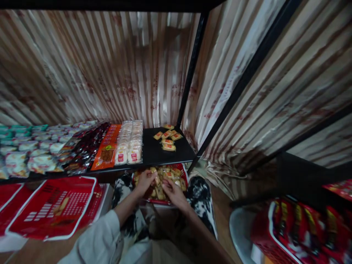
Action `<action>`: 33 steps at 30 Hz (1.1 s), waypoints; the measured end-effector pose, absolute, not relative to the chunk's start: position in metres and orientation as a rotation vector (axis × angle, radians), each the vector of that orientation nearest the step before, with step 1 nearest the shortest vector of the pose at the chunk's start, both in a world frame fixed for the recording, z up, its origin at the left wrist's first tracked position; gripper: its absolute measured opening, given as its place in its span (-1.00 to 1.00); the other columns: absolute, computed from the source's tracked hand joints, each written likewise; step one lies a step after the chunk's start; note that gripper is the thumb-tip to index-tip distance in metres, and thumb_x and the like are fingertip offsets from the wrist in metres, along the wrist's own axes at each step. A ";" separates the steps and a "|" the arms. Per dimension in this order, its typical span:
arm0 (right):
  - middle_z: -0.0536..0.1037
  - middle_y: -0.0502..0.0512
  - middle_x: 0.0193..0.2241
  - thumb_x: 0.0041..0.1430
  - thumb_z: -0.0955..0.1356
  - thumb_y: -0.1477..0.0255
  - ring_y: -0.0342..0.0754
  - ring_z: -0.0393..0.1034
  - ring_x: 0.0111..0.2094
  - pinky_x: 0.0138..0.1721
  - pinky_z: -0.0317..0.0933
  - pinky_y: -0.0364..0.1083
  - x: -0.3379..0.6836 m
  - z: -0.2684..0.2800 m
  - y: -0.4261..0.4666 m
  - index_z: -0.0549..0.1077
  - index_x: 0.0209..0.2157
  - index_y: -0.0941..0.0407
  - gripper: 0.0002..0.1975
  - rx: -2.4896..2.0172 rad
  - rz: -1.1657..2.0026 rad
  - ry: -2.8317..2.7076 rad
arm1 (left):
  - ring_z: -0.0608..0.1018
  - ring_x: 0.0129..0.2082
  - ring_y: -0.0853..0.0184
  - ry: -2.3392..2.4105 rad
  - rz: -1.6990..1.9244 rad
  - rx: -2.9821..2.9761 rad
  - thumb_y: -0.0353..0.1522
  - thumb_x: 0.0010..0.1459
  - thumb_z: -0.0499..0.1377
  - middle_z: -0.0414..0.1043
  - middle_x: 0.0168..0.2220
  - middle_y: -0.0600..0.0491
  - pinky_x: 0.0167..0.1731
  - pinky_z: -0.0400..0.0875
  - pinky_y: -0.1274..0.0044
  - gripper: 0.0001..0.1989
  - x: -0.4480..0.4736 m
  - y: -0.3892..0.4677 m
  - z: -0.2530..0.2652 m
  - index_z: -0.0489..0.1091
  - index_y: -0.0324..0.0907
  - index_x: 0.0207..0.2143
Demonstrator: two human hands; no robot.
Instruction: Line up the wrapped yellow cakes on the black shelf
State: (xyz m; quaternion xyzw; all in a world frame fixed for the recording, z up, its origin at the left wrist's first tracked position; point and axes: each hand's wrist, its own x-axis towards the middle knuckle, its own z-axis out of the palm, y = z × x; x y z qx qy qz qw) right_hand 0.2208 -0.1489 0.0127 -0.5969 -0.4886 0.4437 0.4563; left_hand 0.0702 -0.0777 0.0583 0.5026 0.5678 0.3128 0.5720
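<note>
My left hand [146, 181] is over a red basket [185, 172] filled with small wrapped yellow biscuits [159, 191]. Its thumb and fingers are closed in a pinch on one wrapped biscuit [157, 179]. From the other side, my right hand [174, 192] reaches into the same basket. Its fingers are slightly bent and apart, with the tips against the packets, and I see nothing clearly held in it. The basket stands between my knees, just below the front edge of a black shelf [150, 156]. Several more wrapped biscuits [168, 142] lie loosely on the shelf's right end.
Along the shelf stand white packs [128, 146], an orange pack [106, 150], dark packs [82, 150] and white-green packets [30, 150]. A black post [191, 73] rises at the shelf corner. Red bags [55, 209] lie lower left. Another red basket [275, 234] with red packs is at right.
</note>
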 end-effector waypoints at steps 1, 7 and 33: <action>0.55 0.21 -0.14 0.02 0.35 0.16 0.04 0.47 -0.13 -0.06 0.34 0.04 0.218 0.018 -0.147 0.41 0.02 0.10 -0.46 -1.445 1.103 -1.166 | 0.51 -0.43 0.38 1.281 0.791 1.039 -0.18 0.01 0.26 0.40 -0.45 0.06 -0.34 0.46 0.51 -0.71 0.072 -0.077 0.066 0.30 -0.22 -0.42; 0.56 0.12 -0.25 -0.06 0.41 0.15 -0.01 0.48 -0.25 -0.16 0.37 -0.01 0.211 0.046 -0.142 0.46 -0.06 0.07 -0.50 -1.353 1.039 -1.115 | 0.51 -0.52 0.46 1.160 0.854 0.764 -0.29 0.06 0.27 0.43 -0.40 0.06 -0.42 0.52 0.55 -0.63 0.078 -0.079 0.102 0.25 -0.23 -0.14; 0.60 0.10 -0.30 -0.01 0.36 0.06 0.01 0.50 -0.31 -0.20 0.37 0.00 0.245 0.086 -0.073 0.47 -0.12 0.07 -0.51 -1.343 1.188 -1.268 | 0.44 -0.57 0.43 0.948 0.498 1.409 -0.18 -0.10 0.28 0.46 -0.53 0.10 -0.52 0.34 0.59 -0.68 0.092 -0.001 0.135 0.49 -0.24 -0.35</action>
